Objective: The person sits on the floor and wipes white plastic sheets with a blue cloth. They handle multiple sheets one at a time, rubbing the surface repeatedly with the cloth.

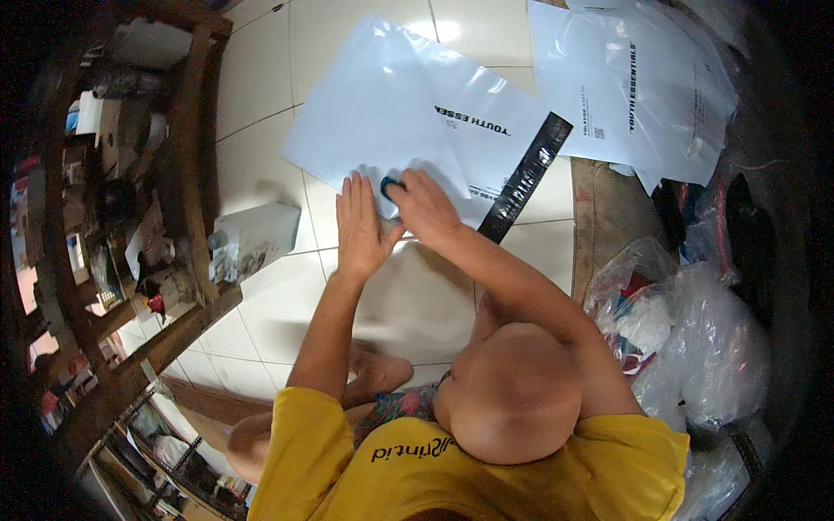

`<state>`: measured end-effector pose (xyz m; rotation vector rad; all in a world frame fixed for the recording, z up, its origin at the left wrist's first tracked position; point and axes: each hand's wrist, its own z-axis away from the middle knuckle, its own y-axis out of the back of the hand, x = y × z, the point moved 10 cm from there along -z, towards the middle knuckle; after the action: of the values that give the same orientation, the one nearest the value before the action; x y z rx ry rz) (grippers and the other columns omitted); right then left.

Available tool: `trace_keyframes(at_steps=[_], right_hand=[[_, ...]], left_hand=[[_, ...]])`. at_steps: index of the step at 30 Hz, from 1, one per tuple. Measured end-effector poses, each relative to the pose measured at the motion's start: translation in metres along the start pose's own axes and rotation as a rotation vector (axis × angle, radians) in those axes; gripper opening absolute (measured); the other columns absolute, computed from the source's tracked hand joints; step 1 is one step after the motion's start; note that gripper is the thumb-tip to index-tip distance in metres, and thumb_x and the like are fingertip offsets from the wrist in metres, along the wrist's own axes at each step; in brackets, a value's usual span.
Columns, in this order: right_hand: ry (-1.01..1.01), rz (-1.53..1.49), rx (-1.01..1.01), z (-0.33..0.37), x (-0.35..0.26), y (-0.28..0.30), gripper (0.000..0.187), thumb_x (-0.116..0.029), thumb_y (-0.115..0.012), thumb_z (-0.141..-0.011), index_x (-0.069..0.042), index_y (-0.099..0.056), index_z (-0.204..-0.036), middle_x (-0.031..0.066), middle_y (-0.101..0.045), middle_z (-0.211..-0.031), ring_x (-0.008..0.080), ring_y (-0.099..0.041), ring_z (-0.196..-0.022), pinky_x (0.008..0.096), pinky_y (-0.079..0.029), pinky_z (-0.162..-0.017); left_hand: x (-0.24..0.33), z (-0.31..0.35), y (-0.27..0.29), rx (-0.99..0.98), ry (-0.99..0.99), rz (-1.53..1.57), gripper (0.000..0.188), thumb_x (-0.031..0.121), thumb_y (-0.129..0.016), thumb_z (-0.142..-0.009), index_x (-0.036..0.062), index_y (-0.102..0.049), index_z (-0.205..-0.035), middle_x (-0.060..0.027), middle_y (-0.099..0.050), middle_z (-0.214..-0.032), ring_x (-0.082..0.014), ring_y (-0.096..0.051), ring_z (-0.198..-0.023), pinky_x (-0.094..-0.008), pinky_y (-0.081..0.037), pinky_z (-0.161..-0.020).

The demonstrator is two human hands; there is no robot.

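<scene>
A large pale plastic mailer bag (373, 104) lies on the tiles, partly folded over itself, with printing and a black glossy flap strip (526, 178) along its right side. My left hand (358, 224) lies flat on the bag's near edge, its fingers stretched out and pointing away from me. Close beside it, my right hand (423, 208) is closed round a small dark teal object (390, 186). Only part of that object shows between the fingers, so its kind is unclear. It sits low against the bag.
More pale printed mailer bags (643, 95) lie at the far right. Clear plastic bags with contents (704, 339) are heaped along the right side. To the left stand a grey box-like packet (256, 239) and a wooden shelf frame (204, 156) with cluttered items.
</scene>
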<state>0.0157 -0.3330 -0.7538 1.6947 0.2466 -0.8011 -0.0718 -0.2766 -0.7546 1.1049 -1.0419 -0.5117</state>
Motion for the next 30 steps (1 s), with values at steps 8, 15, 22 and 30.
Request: trace_keyframes(at_steps=[8, 15, 22, 30], right_hand=[[-0.152, 0.267, 0.176, 0.070, 0.093, 0.060, 0.020, -0.007, -0.059, -0.085, 0.000, -0.067, -0.102, 0.0185, -0.059, -0.106, 0.0349, -0.057, -0.100, 0.0453, -0.048, -0.088], [-0.115, 0.168, 0.122, 0.068, 0.088, 0.048, 0.024, -0.002, -0.060, -0.079, 0.000, -0.068, -0.101, 0.0195, -0.059, -0.099, 0.0377, -0.059, -0.097, 0.0461, -0.050, -0.086], [-0.303, 0.195, 0.115, 0.061, 0.130, 0.081, 0.017, -0.005, -0.062, -0.083, -0.001, -0.066, -0.098, 0.0203, -0.060, -0.102, 0.0381, -0.059, -0.100, 0.0476, -0.049, -0.089], [-0.275, 0.212, 0.138, 0.074, 0.136, 0.088, 0.016, -0.006, -0.057, -0.085, -0.003, -0.065, -0.098, 0.0210, -0.061, -0.106, 0.0374, -0.059, -0.100, 0.0461, -0.050, -0.087]], left_hand=[[-0.022, -0.007, -0.051, -0.301, 0.140, -0.175, 0.122, 0.066, -0.071, -0.077, -0.0056, -0.010, -0.156, -0.0234, -0.008, -0.164, -0.0354, -0.002, -0.154, -0.0535, -0.002, -0.123], [-0.013, -0.012, -0.044, -0.299, 0.166, -0.185, 0.129, 0.067, -0.076, -0.070, -0.0073, -0.012, -0.154, -0.0260, -0.009, -0.163, -0.0379, -0.004, -0.153, -0.0566, -0.004, -0.121], [-0.011, -0.007, -0.042, -0.275, 0.162, -0.192, 0.130, 0.066, -0.078, -0.068, -0.0107, -0.015, -0.152, -0.0297, -0.012, -0.161, -0.0415, -0.009, -0.152, -0.0605, -0.010, -0.119], [-0.014, -0.006, -0.046, -0.304, 0.191, -0.195, 0.133, 0.064, -0.082, -0.066, -0.0079, -0.013, -0.154, -0.0257, -0.007, -0.164, -0.0375, -0.003, -0.153, -0.0570, -0.006, -0.121]])
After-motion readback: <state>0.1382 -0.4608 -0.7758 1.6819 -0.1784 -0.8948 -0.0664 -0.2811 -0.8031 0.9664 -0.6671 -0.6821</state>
